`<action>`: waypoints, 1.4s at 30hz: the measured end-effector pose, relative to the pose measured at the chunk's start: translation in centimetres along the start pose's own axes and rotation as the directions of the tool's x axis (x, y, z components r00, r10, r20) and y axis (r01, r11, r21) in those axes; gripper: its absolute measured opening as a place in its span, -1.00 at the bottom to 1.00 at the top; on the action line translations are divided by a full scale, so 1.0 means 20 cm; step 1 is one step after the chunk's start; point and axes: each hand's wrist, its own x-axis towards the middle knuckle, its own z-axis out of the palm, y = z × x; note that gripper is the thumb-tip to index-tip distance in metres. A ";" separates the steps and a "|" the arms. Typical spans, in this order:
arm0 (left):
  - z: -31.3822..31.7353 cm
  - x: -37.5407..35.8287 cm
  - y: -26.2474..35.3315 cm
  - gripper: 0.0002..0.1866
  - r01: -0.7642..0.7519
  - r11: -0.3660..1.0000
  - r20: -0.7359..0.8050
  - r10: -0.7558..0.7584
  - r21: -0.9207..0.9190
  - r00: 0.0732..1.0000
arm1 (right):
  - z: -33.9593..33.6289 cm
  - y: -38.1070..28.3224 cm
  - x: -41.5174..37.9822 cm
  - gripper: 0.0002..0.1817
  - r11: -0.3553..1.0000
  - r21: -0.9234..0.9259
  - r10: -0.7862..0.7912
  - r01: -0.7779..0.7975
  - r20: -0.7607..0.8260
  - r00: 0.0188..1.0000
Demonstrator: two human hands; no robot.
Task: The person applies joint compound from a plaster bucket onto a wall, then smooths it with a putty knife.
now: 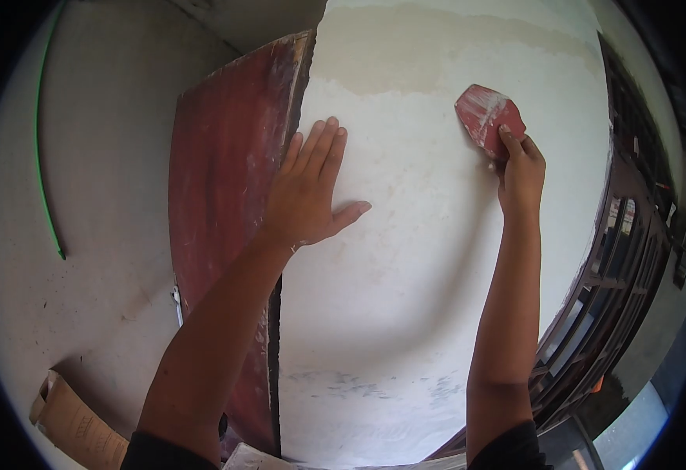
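Note:
My left hand (309,184) lies flat against the white wall (413,258), near its left edge, fingers pointing up and thumb spread. Higher and to the right, my right hand (521,172) grips a red putty scraper (487,117) by its lower right side. White paste smears the scraper's face, and some clings to its lower edge near my fingers. Whether the blade touches the wall is hard to tell. A darker, damp-looking patch (390,47) of filler runs across the upper wall. Grey marks (343,384) show low on the wall.
A dark red wooden door (225,196) stands beside the wall's left edge. At right is a dark window frame with bars (621,258). A green cord (39,149) hangs on the far left wall, and a cardboard box (80,423) sits at lower left.

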 end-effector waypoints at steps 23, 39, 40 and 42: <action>-1.21 -2.72 1.85 -0.25 0.796 -0.604 0.174 -0.781 0.031 -0.600 | -0.61 0.86 -3.05 -0.69 0.148 -0.616 0.805 -0.774 0.530 -0.267; -1.25 -3.84 2.24 0.10 0.321 -0.914 0.145 -0.363 -0.249 -0.920 | -0.68 1.54 -4.53 -0.76 0.425 -0.883 0.803 -0.199 0.469 -0.368; -1.24 -3.87 2.26 0.10 0.290 -0.920 0.180 -0.343 -0.265 -0.922 | -0.70 1.53 -4.55 -0.76 0.413 -0.892 0.808 -0.183 0.452 -0.377; -1.24 -3.94 2.28 0.13 0.278 -0.928 0.206 -0.331 -0.250 -0.921 | -0.73 1.53 -4.58 -0.76 0.535 -0.839 0.813 -0.093 0.542 -0.213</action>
